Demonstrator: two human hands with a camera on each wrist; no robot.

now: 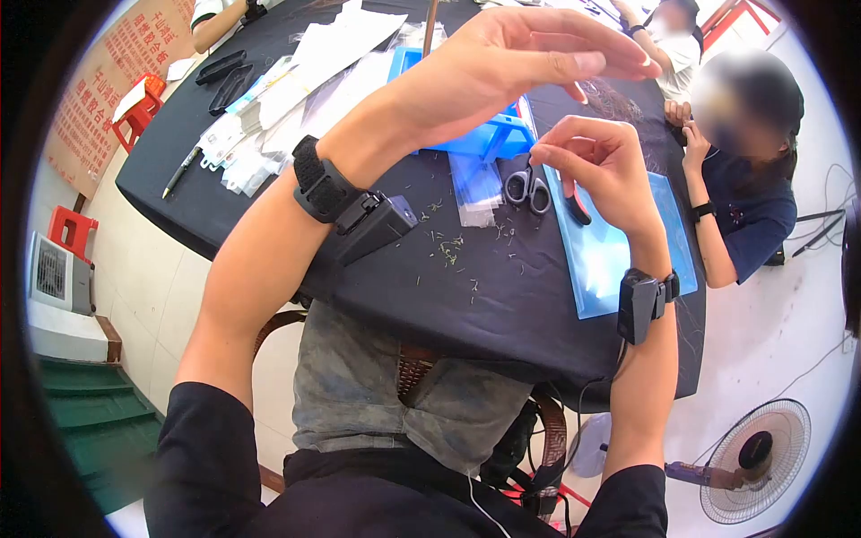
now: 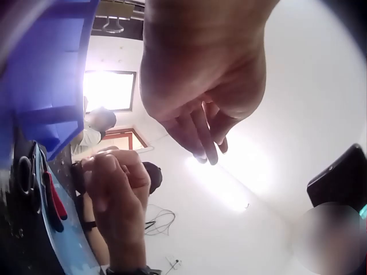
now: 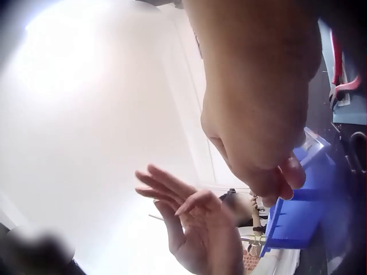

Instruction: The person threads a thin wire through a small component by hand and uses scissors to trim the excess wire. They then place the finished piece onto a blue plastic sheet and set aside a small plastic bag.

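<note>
In the head view the left hand (image 1: 502, 72) is raised above a blue bin (image 1: 491, 141), its fingers extended and grouped; nothing shows in it. The right hand (image 1: 610, 170) hovers over a light-blue mat (image 1: 601, 278), thumb and forefinger tips together; whether something thin is between them cannot be told. Below it lie dark-handled scissors (image 1: 539, 199) and a red-and-black tool (image 1: 578, 211). The left wrist view shows the left hand (image 2: 203, 80) with fingers hanging and the right hand (image 2: 123, 195) curled. In the right wrist view the right hand (image 3: 258, 120) has bent fingers.
Papers and clear packets (image 1: 260, 117) cover the table's left part, near a pen (image 1: 182, 172). Small greenish scraps (image 1: 448, 249) are scattered on the black cloth (image 1: 502, 305). A dark hair-like bundle (image 1: 610, 100) lies beyond the right hand. Another person (image 1: 753, 206) sits at the right.
</note>
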